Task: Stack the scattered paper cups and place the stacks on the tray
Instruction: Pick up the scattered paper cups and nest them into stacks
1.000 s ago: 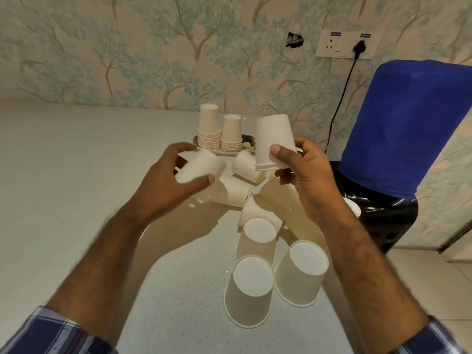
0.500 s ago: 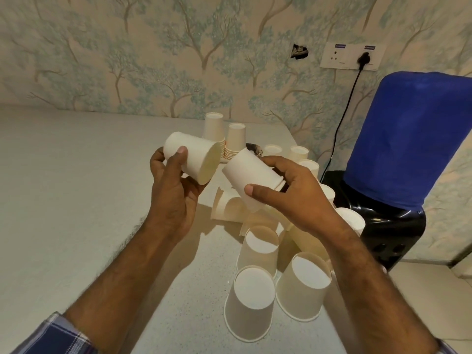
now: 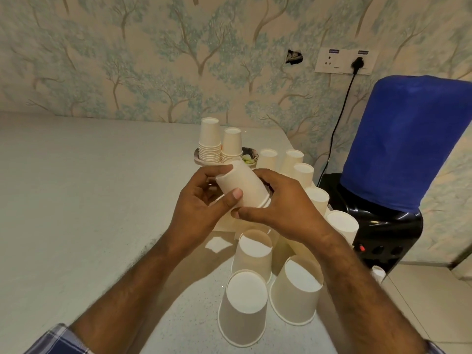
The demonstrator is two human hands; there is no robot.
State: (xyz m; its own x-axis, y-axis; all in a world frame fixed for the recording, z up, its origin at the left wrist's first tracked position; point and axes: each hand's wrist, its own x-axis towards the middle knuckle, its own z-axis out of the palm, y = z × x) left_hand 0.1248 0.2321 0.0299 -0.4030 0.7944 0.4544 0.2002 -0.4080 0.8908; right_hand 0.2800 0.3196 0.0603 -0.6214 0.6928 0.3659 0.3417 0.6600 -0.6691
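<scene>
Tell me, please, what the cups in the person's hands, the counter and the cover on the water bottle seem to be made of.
Held cups: probably paper, matte off-white with thin rolled rims. Both the left hand and the right hand grip them. Counter: likely stone or a composite, pale and finely speckled with a soft sheen. Cover: seemingly blue fabric, matte and slightly fuzzy.
</scene>
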